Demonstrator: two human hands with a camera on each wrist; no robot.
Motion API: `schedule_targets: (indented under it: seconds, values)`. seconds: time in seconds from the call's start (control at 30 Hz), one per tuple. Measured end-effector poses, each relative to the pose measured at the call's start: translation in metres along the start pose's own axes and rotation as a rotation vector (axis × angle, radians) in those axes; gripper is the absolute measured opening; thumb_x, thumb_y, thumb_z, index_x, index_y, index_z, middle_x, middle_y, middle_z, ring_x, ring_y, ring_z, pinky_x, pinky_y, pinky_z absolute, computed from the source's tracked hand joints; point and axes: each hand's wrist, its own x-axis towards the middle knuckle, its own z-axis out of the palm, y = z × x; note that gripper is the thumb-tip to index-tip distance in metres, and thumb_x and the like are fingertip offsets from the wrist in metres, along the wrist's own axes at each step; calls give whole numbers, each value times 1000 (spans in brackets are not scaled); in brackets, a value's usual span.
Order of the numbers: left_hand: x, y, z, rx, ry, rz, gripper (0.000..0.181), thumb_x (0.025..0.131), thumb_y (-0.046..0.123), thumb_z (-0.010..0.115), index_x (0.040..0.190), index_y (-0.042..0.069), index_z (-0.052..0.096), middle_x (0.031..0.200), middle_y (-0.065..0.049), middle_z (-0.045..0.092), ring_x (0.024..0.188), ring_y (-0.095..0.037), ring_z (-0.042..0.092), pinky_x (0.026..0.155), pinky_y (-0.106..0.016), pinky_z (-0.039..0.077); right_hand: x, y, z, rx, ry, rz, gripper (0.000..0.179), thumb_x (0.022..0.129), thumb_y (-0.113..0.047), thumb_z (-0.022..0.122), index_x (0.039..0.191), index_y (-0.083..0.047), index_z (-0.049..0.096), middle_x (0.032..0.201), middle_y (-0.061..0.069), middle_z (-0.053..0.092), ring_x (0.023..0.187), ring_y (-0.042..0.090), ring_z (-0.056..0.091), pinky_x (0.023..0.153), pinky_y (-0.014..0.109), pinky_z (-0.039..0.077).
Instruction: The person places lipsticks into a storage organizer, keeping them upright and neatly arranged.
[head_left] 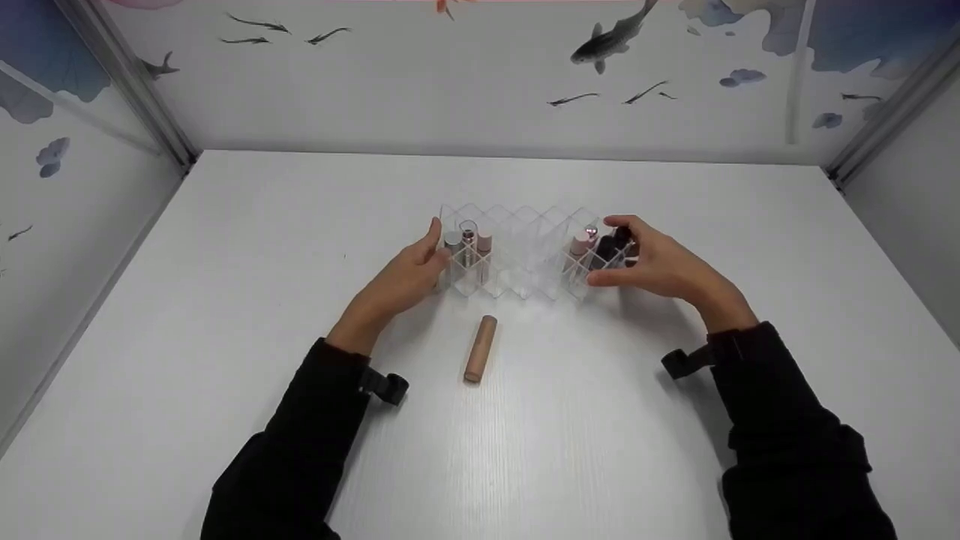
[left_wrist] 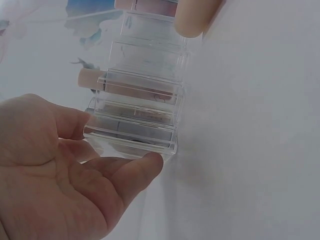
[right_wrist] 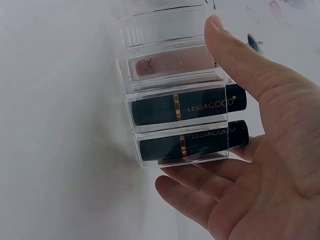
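A clear acrylic lipstick organizer (head_left: 525, 255) with diamond-shaped compartments stands on the table. My left hand (head_left: 405, 276) grips its left end, the thumb at the near side and other fingers toward the back. In its left compartments stand a grey-capped tube (head_left: 452, 241) and pink-capped lip gloss (head_left: 484, 244). My right hand (head_left: 664, 259) holds the right end, its thumb (right_wrist: 225, 42) on the front part. Beside that hand, two black lipsticks (right_wrist: 155, 109) with gold bands and a pink-capped lip gloss (right_wrist: 170, 65) sit upright in compartments. The middle compartments hold nothing visible.
A tan cylindrical tube (head_left: 480, 349) lies on the white table (head_left: 570, 450) in front of the organizer, nearer my body. Printed panels with fish enclose the table at the back (head_left: 450, 90) and left. Black cameras are strapped to both wrists.
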Motion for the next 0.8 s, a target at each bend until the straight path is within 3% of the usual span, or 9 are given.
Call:
schedule_targets:
  seconds: [0.5, 0.67, 0.8]
  values:
    - [-1, 2, 0, -44, -2, -19, 66, 111, 32, 37, 163, 13, 2, 170, -4, 4, 155, -19, 7, 123, -38, 17, 2, 4, 1, 6, -2, -3, 113, 75, -65, 82, 161, -22, 23, 155, 18, 37, 138, 36, 41, 113, 59, 32]
    - [-2, 4, 0, -50, 14, -69, 69, 110, 35, 40, 164, 16, 2, 169, -8, 12, 154, -23, 17, 119, -40, 30, 1, 3, 0, -13, -5, 13, 112, 74, -67, 81, 160, -25, 23, 151, 14, 41, 134, 33, 45, 111, 58, 33]
    - [-2, 6, -1, -25, 33, -116, 70, 109, 38, 41, 164, 12, 6, 168, -11, 18, 154, -24, 20, 119, -40, 28, -1, 2, 0, -17, -7, 22, 113, 73, -69, 80, 160, -27, 22, 151, 12, 42, 134, 34, 46, 111, 58, 34]
